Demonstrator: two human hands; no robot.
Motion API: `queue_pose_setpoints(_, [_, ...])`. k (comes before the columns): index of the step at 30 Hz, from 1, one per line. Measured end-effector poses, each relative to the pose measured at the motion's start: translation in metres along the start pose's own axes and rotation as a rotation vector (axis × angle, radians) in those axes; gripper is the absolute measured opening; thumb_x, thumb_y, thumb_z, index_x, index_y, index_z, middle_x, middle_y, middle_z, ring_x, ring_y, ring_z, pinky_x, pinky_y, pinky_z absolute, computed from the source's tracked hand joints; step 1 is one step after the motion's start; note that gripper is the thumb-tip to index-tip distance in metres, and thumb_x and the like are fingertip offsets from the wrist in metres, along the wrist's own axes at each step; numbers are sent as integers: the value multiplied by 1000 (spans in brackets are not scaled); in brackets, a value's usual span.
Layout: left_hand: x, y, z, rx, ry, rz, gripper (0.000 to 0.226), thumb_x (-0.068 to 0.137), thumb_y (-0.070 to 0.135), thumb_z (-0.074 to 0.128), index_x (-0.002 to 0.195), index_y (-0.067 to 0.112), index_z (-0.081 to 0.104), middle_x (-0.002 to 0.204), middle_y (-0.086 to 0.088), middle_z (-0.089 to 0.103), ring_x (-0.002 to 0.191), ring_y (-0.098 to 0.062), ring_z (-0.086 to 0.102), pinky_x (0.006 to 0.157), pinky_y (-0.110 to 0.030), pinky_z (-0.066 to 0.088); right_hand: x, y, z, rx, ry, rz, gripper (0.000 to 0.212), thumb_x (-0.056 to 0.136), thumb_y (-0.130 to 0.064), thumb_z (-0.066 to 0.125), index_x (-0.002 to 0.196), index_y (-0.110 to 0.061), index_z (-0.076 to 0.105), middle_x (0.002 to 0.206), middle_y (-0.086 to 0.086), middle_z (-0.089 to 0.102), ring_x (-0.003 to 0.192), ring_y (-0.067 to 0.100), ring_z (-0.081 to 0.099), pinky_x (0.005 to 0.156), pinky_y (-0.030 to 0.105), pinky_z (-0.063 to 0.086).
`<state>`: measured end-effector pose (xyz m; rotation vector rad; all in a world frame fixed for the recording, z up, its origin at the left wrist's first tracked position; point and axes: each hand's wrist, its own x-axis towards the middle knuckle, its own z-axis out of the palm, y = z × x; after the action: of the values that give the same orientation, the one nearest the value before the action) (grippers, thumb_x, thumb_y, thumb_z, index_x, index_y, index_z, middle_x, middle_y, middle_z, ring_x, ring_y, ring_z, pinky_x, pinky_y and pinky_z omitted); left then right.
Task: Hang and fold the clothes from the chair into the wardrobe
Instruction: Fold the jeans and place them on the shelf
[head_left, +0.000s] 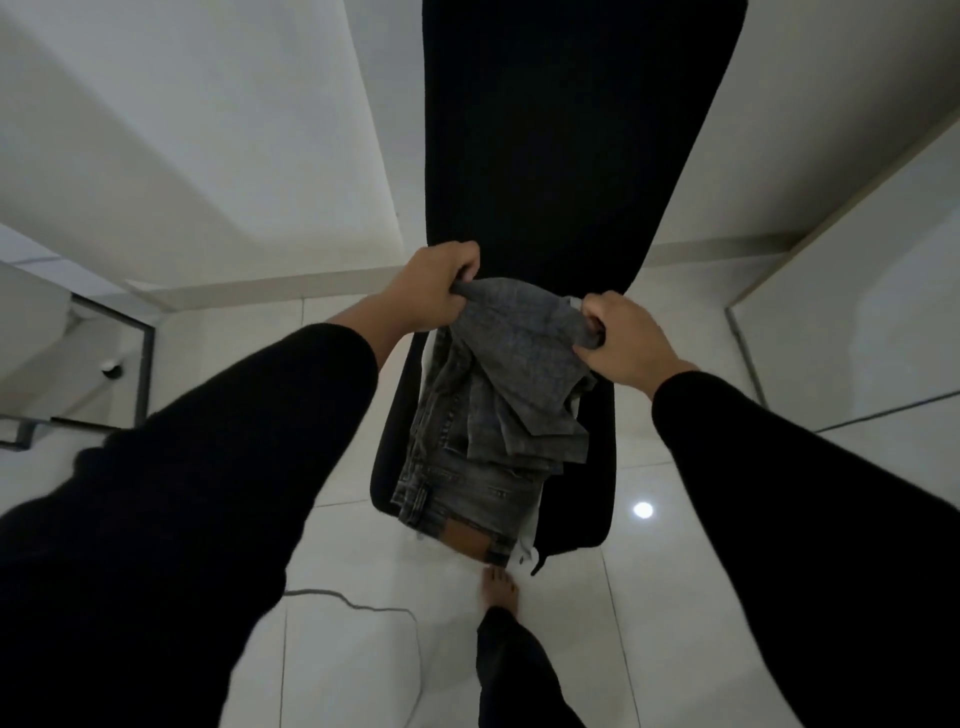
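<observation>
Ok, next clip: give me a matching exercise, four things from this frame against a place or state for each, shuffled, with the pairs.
Things:
1. grey top
2. grey jeans
3. black chair
4. bare foot

Places or states:
A. on the white tiled floor, just in front of the seat
B. gripped at its upper edge by the left hand and the right hand
C. lying folded on the seat, under another garment
D. carrying the pile of clothes

Pairs: 1-B, 2-C, 3-D, 4-A

Chair back (561, 130) walls off beyond; bare floor (701, 519) flanks the seat (587, 499).
</observation>
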<state>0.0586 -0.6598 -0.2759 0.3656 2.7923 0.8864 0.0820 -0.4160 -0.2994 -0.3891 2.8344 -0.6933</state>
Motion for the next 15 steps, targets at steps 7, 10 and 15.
queue_pose_setpoints(7, [-40, 1, 40, 488, -12, -13, 49, 81, 45, 63, 124, 25, 50, 123, -6, 46, 118, -26, 44, 94, -46, 36, -39, -30, 56, 450, 260, 198, 25, 86, -18, 67, 85, -15, 43, 77, -4, 48, 72, 12, 48, 61, 13, 38])
queue_pose_setpoints(10, [-27, 9, 43, 445, 119, -60, 28, 90, 29, 53, 115, 19, 55, 119, -9, 49, 113, -28, 48, 91, -46, 37, -40, -29, 69, 670, 318, 233, 36, 81, -31, 74, 101, -21, 45, 101, -2, 57, 93, 10, 57, 81, 20, 49])
queue_pose_setpoints(15, [14, 24, 37, 330, 231, -103, 29, 91, 30, 51, 118, 20, 56, 120, -7, 49, 113, -28, 48, 94, -46, 35, -40, -1, 90, 707, 266, 371, 88, 69, -37, 83, 138, -15, 33, 138, 2, 46, 126, 18, 47, 105, 36, 42])
